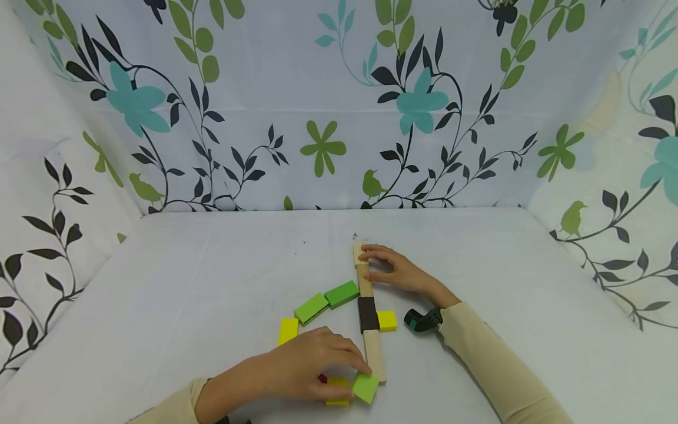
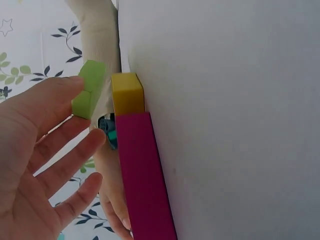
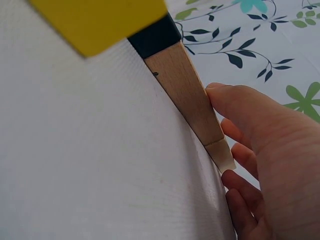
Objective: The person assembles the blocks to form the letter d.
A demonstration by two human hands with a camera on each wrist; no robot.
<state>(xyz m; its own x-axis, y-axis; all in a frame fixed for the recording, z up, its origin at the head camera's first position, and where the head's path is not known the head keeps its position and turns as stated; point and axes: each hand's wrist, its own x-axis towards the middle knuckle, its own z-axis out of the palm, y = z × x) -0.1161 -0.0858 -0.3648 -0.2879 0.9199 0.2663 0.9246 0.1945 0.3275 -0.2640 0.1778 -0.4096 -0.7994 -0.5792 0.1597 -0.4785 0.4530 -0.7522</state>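
In the head view my left hand [image 1: 312, 362] pinches a light green block [image 1: 365, 387] between thumb and finger at the near end of a straight row. The left wrist view shows that block [image 2: 90, 87] raised beside a yellow block [image 2: 128, 94] and a magenta block [image 2: 142, 175]. My right hand [image 1: 399, 270] touches the row's far end, its thumb at a tan wooden block [image 1: 364, 284] and its fingertips on a pale wooden block [image 1: 359, 254]. A dark brown block [image 1: 368, 314] and another pale wooden block [image 1: 374, 353] continue the row.
Two green blocks [image 1: 326, 301] and a yellow block [image 1: 288, 331] curve left from the row. Another yellow block [image 1: 387, 320] adjoins the brown one. A black band [image 1: 424, 320] is around the right wrist. Patterned cloth [image 1: 318, 106] borders the white table [image 1: 212, 282].
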